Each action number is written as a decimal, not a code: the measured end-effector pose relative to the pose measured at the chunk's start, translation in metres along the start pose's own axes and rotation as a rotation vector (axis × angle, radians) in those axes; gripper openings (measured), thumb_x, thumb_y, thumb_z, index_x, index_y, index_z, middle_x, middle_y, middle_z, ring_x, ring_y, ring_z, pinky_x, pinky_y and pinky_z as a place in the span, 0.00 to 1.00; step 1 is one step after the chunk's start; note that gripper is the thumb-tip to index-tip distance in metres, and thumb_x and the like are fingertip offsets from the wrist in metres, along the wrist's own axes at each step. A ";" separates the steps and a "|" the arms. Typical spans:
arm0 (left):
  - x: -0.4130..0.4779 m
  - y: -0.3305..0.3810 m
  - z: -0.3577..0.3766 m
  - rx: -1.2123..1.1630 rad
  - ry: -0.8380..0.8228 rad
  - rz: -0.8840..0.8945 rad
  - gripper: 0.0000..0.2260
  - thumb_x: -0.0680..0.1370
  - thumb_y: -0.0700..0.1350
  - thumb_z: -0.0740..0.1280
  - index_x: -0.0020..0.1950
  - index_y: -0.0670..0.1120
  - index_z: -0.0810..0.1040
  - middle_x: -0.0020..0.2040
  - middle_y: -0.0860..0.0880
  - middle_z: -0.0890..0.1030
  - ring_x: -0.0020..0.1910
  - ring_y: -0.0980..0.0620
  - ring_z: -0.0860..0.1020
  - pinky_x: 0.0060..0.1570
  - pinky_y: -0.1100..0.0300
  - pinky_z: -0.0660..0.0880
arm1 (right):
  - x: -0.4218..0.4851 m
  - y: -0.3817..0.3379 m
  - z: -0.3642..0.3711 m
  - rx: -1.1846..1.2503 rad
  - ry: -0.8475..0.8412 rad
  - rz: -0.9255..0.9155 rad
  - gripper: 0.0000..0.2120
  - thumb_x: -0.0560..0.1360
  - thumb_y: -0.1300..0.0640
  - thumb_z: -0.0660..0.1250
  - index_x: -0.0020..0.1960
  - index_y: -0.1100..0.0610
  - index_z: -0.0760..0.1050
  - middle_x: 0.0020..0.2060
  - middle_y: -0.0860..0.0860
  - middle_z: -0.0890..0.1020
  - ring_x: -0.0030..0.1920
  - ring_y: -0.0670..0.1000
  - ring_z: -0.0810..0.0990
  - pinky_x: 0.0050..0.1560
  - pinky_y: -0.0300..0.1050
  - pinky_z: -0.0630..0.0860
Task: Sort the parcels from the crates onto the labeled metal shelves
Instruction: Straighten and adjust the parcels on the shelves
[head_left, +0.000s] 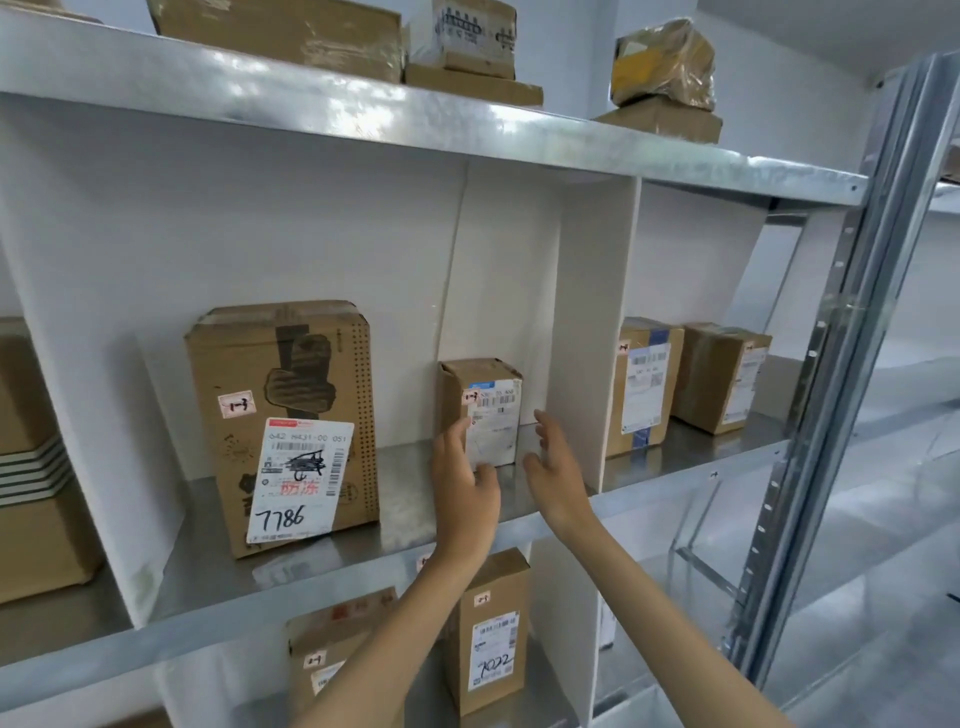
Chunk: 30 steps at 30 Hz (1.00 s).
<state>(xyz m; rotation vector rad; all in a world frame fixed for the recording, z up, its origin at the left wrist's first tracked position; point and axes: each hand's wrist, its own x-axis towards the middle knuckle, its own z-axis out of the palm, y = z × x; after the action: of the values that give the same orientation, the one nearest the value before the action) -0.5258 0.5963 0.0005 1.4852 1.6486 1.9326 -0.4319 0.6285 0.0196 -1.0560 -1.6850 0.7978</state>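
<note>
A small brown parcel (485, 410) with a white shipping label stands upright toward the back of the middle metal shelf (405, 499). My left hand (462, 488) is in front of its left side, fingers spread, fingertips at the box's lower left edge. My right hand (556, 478) hovers just right of the box, fingers apart, not touching it. Neither hand grips anything. A larger carton marked 7786 (285, 426) stands to the left in the same bay.
A white divider (597, 332) walls the bay on the right; two more boxes (644, 384) stand beyond it. Parcels sit on the top shelf (467, 130) and on the shelf below, including one marked 1022 (493, 634). A steel upright (852, 364) rises at right.
</note>
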 end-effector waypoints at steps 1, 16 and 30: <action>-0.004 0.002 0.004 -0.021 0.017 0.021 0.23 0.75 0.31 0.60 0.67 0.47 0.67 0.65 0.50 0.70 0.67 0.53 0.67 0.67 0.53 0.67 | -0.005 -0.001 -0.005 0.006 0.004 -0.025 0.26 0.78 0.68 0.54 0.74 0.55 0.57 0.72 0.52 0.66 0.72 0.51 0.63 0.68 0.41 0.63; -0.059 0.076 0.122 -0.102 -0.222 0.087 0.20 0.79 0.35 0.59 0.65 0.54 0.67 0.63 0.57 0.71 0.64 0.63 0.68 0.58 0.79 0.63 | 0.005 0.051 -0.185 0.178 0.066 -0.185 0.15 0.80 0.64 0.56 0.60 0.48 0.72 0.50 0.45 0.81 0.53 0.41 0.79 0.53 0.36 0.73; -0.064 0.103 0.268 -0.082 -0.210 -0.017 0.20 0.77 0.32 0.58 0.63 0.53 0.70 0.63 0.54 0.73 0.64 0.60 0.70 0.62 0.73 0.64 | 0.073 0.138 -0.324 0.133 0.106 -0.122 0.15 0.79 0.65 0.56 0.60 0.51 0.73 0.51 0.47 0.80 0.55 0.45 0.77 0.53 0.35 0.70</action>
<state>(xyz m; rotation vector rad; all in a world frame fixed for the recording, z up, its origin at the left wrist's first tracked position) -0.2456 0.6845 0.0170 1.5764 1.4703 1.7454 -0.0992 0.7637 0.0341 -0.8801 -1.5692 0.7507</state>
